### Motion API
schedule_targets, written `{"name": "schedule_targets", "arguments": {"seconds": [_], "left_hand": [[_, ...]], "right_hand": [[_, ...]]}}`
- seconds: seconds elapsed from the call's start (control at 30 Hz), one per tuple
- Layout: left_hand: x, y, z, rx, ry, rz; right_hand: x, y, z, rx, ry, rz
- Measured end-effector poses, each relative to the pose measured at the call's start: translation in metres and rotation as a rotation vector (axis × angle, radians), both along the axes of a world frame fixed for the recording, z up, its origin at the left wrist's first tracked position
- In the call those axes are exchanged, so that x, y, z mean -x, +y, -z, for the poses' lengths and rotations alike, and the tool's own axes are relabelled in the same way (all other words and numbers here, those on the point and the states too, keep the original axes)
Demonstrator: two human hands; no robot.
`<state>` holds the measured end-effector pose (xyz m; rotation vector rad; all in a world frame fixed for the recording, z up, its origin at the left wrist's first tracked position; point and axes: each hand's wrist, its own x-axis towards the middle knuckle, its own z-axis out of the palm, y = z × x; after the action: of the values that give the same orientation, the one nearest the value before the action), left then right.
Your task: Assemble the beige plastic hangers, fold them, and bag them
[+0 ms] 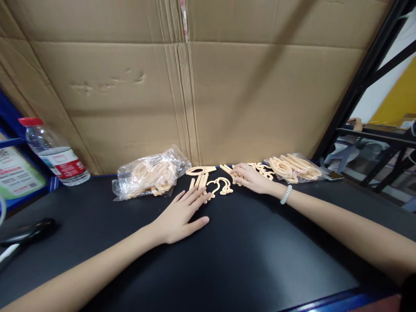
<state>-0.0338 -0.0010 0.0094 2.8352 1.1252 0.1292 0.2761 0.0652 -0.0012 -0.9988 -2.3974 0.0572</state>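
Observation:
My left hand [183,212] lies flat and open, its fingertips over several beige straight bars [200,180]. My right hand [251,177], fingers stretched out, rests on another group of beige bars [225,168] farther right. Curved hook pieces [224,186] of the same beige lie between the two hands. Behind them is a pointed loop-shaped piece [198,170]. More curved pieces [264,170] lie just past my right hand, partly hidden by it. A pale beaded bracelet [286,194] circles my right wrist.
A clear plastic bag [149,173] of beige parts lies at left, another bag [294,168] at right. A red-capped bottle [56,151] and a black object [29,232] are on the left of the black table [227,255]. A cardboard wall [260,99] rises behind. Another person's hand [356,123] shows far right.

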Motion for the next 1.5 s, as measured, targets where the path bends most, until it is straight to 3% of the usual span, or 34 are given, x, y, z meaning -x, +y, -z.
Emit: {"name": "schedule_targets", "arguments": {"seconds": [0.17,0.43,0.67,0.87,1.03,1.23,1.5], "left_hand": [[0.001,0.002,0.002,-0.020,-0.037,0.007],[0.003,0.001,0.005,-0.076,-0.118,0.039],[0.003,-0.003,0.002,-0.147,-0.190,0.094],[0.002,-0.004,0.005,-0.135,-0.211,0.060],[0.009,0.020,0.007,-0.092,-0.206,0.051],[0.016,0.048,0.010,-0.137,-0.267,0.001],[0.009,0.047,0.015,-0.301,-0.353,-0.092]], "right_hand": [[0.033,0.022,-0.009,-0.025,0.001,0.043],[0.092,0.078,-0.010,0.122,-0.050,0.050],[0.092,0.085,-0.017,0.311,0.163,0.055],[0.058,0.065,-0.025,0.401,0.673,0.155],[0.024,0.015,-0.027,0.508,0.991,0.133],[-0.005,-0.045,-0.012,0.652,1.137,0.113],[0.001,-0.058,-0.005,0.723,1.201,0.073]]}}
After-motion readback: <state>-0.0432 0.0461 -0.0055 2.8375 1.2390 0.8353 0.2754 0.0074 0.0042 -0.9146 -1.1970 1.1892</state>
